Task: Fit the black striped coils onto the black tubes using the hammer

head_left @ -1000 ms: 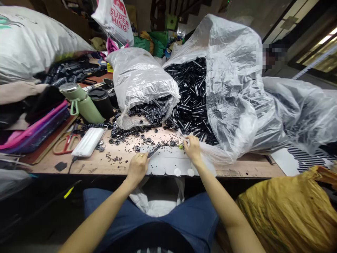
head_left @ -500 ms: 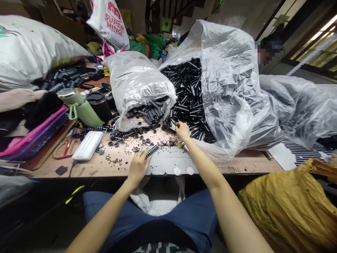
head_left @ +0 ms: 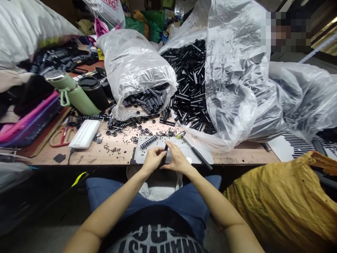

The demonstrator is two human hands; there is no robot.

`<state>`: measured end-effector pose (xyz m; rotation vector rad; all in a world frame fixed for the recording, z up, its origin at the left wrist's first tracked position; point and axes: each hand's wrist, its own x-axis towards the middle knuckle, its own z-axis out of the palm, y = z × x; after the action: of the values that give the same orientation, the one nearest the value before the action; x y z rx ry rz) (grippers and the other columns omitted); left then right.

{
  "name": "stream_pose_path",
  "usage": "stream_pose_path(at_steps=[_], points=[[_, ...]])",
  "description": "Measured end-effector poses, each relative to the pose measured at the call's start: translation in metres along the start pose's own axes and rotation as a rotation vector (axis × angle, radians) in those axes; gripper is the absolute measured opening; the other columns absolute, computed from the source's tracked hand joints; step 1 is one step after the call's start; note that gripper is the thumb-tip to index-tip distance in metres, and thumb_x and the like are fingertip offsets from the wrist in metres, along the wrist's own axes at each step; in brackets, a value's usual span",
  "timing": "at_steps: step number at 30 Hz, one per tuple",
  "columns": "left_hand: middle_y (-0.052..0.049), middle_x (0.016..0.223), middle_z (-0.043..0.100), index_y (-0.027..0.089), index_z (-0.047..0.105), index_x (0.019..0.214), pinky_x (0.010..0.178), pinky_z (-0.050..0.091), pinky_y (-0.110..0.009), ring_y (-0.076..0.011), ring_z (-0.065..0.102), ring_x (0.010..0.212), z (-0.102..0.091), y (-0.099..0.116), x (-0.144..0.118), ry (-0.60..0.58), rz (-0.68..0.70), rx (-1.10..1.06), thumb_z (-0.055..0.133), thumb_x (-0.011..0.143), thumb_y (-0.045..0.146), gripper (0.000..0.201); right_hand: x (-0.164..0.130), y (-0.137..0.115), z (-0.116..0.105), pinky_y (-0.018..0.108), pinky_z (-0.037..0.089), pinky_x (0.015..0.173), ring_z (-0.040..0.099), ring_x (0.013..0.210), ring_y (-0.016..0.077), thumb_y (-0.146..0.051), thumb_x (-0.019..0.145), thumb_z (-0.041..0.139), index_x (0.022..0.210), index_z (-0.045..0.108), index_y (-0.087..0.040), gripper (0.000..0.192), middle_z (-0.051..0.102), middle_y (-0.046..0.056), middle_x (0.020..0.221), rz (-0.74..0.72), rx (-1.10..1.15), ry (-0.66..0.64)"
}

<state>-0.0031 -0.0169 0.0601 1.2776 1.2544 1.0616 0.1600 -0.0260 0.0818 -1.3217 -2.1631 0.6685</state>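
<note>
Close to the table's front edge my two hands meet around a short black tube (head_left: 165, 151). My right hand (head_left: 177, 159) grips it between thumb and fingers. From the other side my left hand (head_left: 154, 160) has its fingers pinched against the tube; whether a small part is also in that pinch is hidden. Beneath lies a pale metal plate (head_left: 140, 154). On the plate, just beyond my left hand, rests a ridged black-and-silver rod (head_left: 149, 141). A hammer (head_left: 196, 151) with a black handle and a yellow-green head lies right of my right hand.
A big clear bag (head_left: 231, 88) spills black tubes (head_left: 189, 91) at the back. A smaller bag (head_left: 137, 63) holds ridged rods. Tiny dark pieces (head_left: 112, 149) are scattered about. At left are a white power bank (head_left: 85, 134), scissors (head_left: 63, 137) and a green bottle (head_left: 76, 95).
My right hand has come back from the pile of tubes with a black tube. My left hand has let go of the ridged rod and moved right to the tube. The view has tilted down.
</note>
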Motion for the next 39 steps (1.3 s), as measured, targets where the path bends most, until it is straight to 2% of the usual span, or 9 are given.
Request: stream_pose_path(at_steps=[4, 7, 10, 14, 18, 21, 25, 29, 39], points=[[-0.017, 0.107, 0.062, 0.016, 0.059, 0.124, 0.088, 0.042, -0.045, -0.0305, 0.055, 0.103, -0.021, 0.007, 0.025, 0.177, 0.251, 0.747, 0.054, 0.088, 0.034, 0.04, 0.006, 0.008, -0.008, 0.054, 0.032, 0.108, 0.034, 0.134, 0.037, -0.039, 0.056, 0.08, 0.145, 0.027, -0.013, 0.107, 0.037, 0.022, 0.144, 0.17, -0.215, 0.019], [-0.017, 0.102, 0.062, 0.014, 0.054, 0.129, 0.088, 0.041, -0.046, -0.0324, 0.054, 0.102, -0.037, 0.008, 0.05, 0.097, 0.291, 0.979, 0.052, 0.089, 0.028, 0.042, 0.008, 0.01, -0.012, 0.056, 0.029, 0.108, 0.033, 0.134, 0.0392, -0.045, 0.057, 0.078, 0.144, 0.028, -0.011, 0.107, 0.036, 0.023, 0.145, 0.321, -0.288, -0.057], [-0.014, 0.103, 0.06, 0.014, 0.053, 0.129, 0.08, 0.046, -0.037, -0.0236, 0.058, 0.089, -0.043, 0.01, 0.058, 0.05, 0.289, 0.721, 0.045, 0.092, 0.027, 0.04, 0.009, 0.012, -0.014, 0.056, 0.026, 0.11, 0.031, 0.135, 0.038, -0.05, 0.058, 0.077, 0.144, 0.028, -0.012, 0.107, 0.034, 0.021, 0.147, 0.339, -0.292, -0.112], [-0.002, 0.076, 0.056, 0.015, 0.058, 0.117, 0.049, 0.04, -0.022, -0.009, 0.049, 0.052, -0.038, 0.025, 0.045, 0.02, 0.108, -0.009, 0.044, 0.092, 0.045, 0.041, 0.01, 0.014, -0.015, 0.056, 0.026, 0.11, 0.032, 0.134, 0.0385, -0.047, 0.053, 0.082, 0.144, 0.027, -0.012, 0.112, 0.036, 0.022, 0.145, 0.326, -0.244, -0.086], [0.006, 0.057, 0.046, 0.015, 0.058, 0.119, 0.034, 0.025, -0.016, -0.0041, 0.037, 0.035, -0.03, 0.045, 0.028, -0.051, -0.083, -0.4, 0.058, 0.081, 0.055, 0.055, 0.011, 0.003, -0.02, 0.052, 0.031, 0.11, 0.03, 0.137, 0.034, -0.04, 0.057, 0.082, 0.146, 0.021, -0.017, 0.11, 0.033, 0.02, 0.145, 0.084, -0.06, 0.028], [0.007, 0.052, 0.046, 0.016, 0.055, 0.126, 0.033, 0.025, -0.015, -0.0047, 0.038, 0.033, -0.025, 0.054, 0.02, -0.077, -0.161, -0.488, 0.06, 0.08, 0.053, 0.059, 0.014, -0.018, -0.027, 0.05, 0.035, 0.109, 0.029, 0.138, 0.0317, -0.039, 0.061, 0.08, 0.146, 0.018, -0.021, 0.107, 0.033, 0.016, 0.145, -0.143, 0.067, 0.088], [0.002, 0.061, 0.058, 0.013, 0.065, 0.105, 0.039, 0.037, -0.017, -0.007, 0.049, 0.043, -0.018, 0.057, 0.016, 0.011, -0.196, -0.59, 0.062, 0.076, 0.045, 0.043, 0.021, -0.039, -0.027, 0.047, 0.034, 0.112, 0.029, 0.139, 0.0308, -0.036, 0.06, 0.081, 0.147, 0.013, -0.024, 0.111, 0.03, 0.014, 0.148, -0.27, 0.15, 0.047], [0.0, 0.066, 0.062, 0.012, 0.064, 0.099, 0.043, 0.047, -0.023, -0.0106, 0.056, 0.046, -0.012, 0.059, 0.012, 0.023, -0.214, -0.615, 0.066, 0.071, 0.046, 0.044, 0.023, -0.041, -0.02, 0.047, 0.03, 0.115, 0.026, 0.141, 0.0302, -0.03, 0.06, 0.08, 0.147, 0.008, -0.025, 0.114, 0.025, 0.014, 0.151, -0.285, 0.172, 0.05], [0.004, 0.056, 0.053, 0.015, 0.059, 0.087, 0.036, 0.043, -0.02, -0.0108, 0.055, 0.038, -0.006, 0.063, 0.003, -0.041, -0.354, -0.558, 0.065, 0.072, 0.051, 0.039, 0.017, -0.037, -0.011, 0.047, 0.029, 0.115, 0.028, 0.14, 0.0303, -0.034, 0.058, 0.084, 0.147, 0.011, -0.021, 0.117, 0.027, 0.017, 0.149, -0.212, 0.188, 0.012]])
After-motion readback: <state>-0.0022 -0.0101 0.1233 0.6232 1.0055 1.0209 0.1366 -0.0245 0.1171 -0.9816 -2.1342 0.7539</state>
